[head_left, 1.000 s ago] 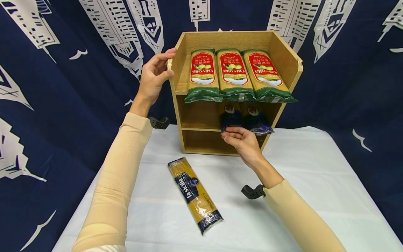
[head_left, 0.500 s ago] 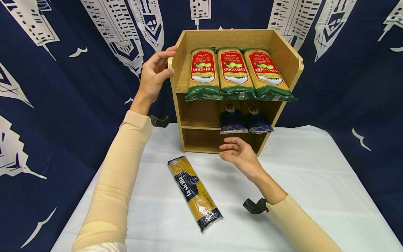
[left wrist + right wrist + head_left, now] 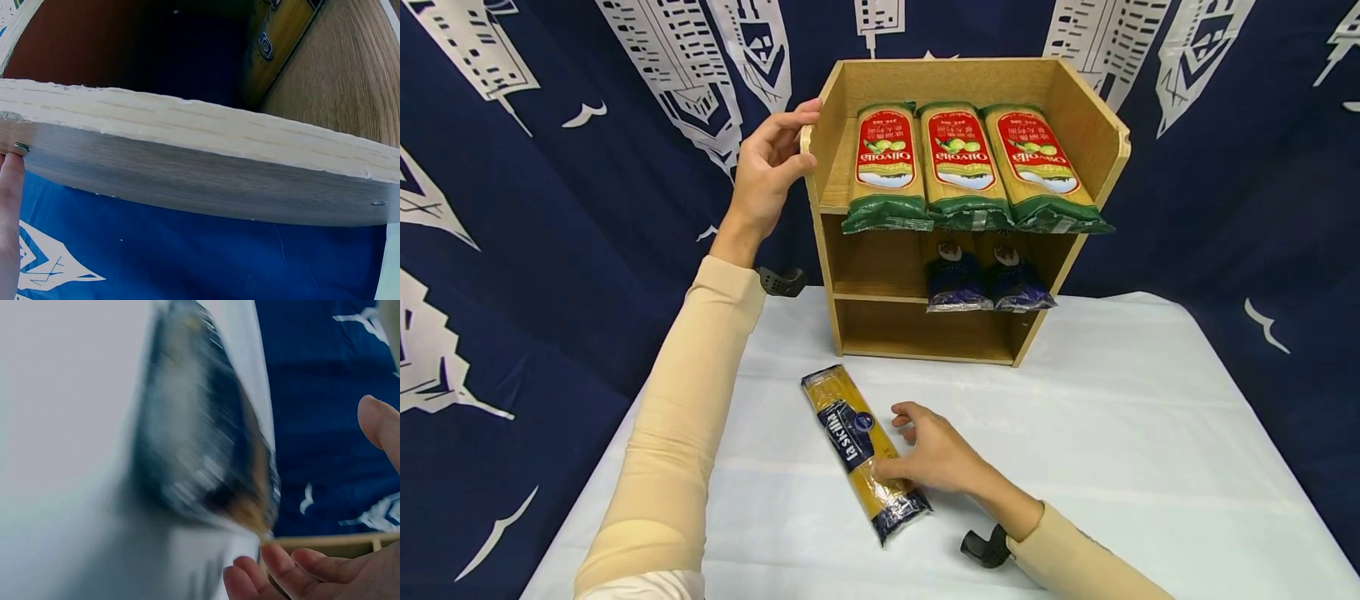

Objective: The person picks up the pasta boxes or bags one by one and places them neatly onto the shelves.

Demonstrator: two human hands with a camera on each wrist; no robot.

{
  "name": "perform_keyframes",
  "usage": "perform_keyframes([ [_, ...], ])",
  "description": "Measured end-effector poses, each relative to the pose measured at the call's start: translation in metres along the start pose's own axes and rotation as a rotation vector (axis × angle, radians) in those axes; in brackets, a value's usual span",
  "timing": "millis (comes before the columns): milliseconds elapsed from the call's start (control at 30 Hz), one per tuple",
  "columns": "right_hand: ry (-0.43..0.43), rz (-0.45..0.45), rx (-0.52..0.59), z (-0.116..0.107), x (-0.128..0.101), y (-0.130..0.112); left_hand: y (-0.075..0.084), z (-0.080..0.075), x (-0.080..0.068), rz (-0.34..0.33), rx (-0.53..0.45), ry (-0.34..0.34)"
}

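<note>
1. This looks like a staged recording set-up, not a lived-in room: a dark blue curtain printed with white skyscrapers (image 3: 550,208) hangs all around as a backdrop.
2. A tabletop under a plain white cloth (image 3: 1150,433) stands alone before it.
3. A small light wooden three-tier shelf unit (image 3: 1093,125) mimics a shop display, with red-and-green-labelled pasta packets (image 3: 958,167) in a neat row on top and dark blue-ended ones (image 3: 981,279) below.

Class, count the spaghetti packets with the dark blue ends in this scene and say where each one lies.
3: two side by side on the middle shelf, one on the table under the right hand. Others may hide behind them.
</note>
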State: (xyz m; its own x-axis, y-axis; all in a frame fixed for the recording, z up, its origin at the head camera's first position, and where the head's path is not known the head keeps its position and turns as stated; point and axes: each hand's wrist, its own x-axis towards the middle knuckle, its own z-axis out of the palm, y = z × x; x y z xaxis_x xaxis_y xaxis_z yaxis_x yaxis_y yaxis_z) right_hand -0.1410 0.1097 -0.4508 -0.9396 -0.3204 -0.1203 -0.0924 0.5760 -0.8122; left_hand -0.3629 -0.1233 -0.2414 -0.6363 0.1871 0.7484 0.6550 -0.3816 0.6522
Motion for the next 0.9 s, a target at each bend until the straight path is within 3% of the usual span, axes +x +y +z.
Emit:
perform_keyframes([
  [133, -0.019, -0.043, -0.086, 0.02, -0.006, 0.006, 0.001, 0.0, 0.0, 0.005, 0.01, -0.003],
  [333, 0.047, -0.038, -0.318, 0.047, -0.014, 0.008, 0.007, 0.002, 0.001, -0.042, 0.008, 0.02],
  [500, 0.089, -0.032, -0.446, 0.059, -0.016, 0.006, 0.009, 0.002, 0.001, -0.061, 0.0, 0.034],
  [733, 0.137, -0.02, -0.486, 0.063, -0.017, 0.006, 0.008, 0.003, 0.0, -0.05, 0.006, 0.034],
  [900, 0.125, 0.014, -0.469, 0.061, -0.016, 0.006, 0.006, 0.004, 0.0, -0.052, 0.01, 0.033],
])
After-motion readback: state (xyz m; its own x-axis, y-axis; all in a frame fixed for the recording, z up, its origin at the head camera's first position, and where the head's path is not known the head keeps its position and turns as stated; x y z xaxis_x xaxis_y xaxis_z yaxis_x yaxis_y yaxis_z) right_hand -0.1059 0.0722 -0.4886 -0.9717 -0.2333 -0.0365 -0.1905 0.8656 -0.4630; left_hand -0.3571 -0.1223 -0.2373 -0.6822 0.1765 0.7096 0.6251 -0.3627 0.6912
